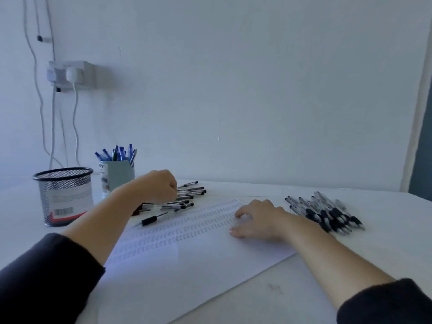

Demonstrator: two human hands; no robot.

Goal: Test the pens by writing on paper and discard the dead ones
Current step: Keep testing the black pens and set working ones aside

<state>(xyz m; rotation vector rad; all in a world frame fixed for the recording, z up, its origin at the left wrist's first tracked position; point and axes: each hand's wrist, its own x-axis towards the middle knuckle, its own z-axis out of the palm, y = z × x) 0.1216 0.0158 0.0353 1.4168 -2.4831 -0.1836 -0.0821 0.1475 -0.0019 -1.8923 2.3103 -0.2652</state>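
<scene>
The sheet of paper (187, 251) is pinned flat to the surface (304, 288) by the right hand (257, 218), whose fingers (240, 215) are spread and loosely bent upon it, holding nothing, presumably so that the sheet is kept from sliding under a pen tip; rows of small test marks are seen just beside and to the left of those fingers. The left hand (159, 185) is curled at the near end of a heap of black-capped pens (187, 195); its fingers are turned away, so whether a pen is pinched cannot be told; a pick from that heap is judged likely. A single black-gripped pen (152, 220) lies apart at the paper's edge, below the left hand. A second pile of pens (327, 211), black-gripped with clear barrels, lies just right of the right hand. Left of the left hand stand a mesh bin (64, 195), probably meant for dead pens, and a cup of blue pens (117, 169).
</scene>
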